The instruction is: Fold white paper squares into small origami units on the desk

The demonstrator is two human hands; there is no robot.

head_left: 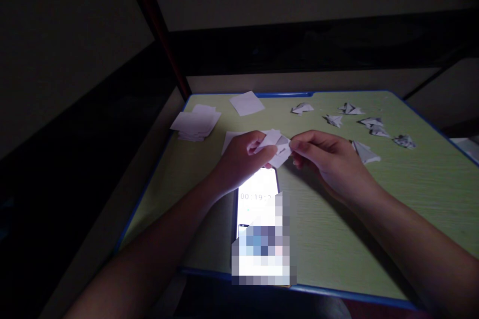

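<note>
A small white piece of paper, partly folded, is held just above the table between both hands. My left hand pinches its left side with fingers closed. My right hand pinches its right edge, fingers curled. Directly below the hands a lit phone lies face up showing a timer. Another white sheet lies flat under my left hand.
The green table with a blue rim carries a stack of white paper squares at the far left, a single sheet behind it, and several folded paper figures scattered on the right. The surroundings are dark.
</note>
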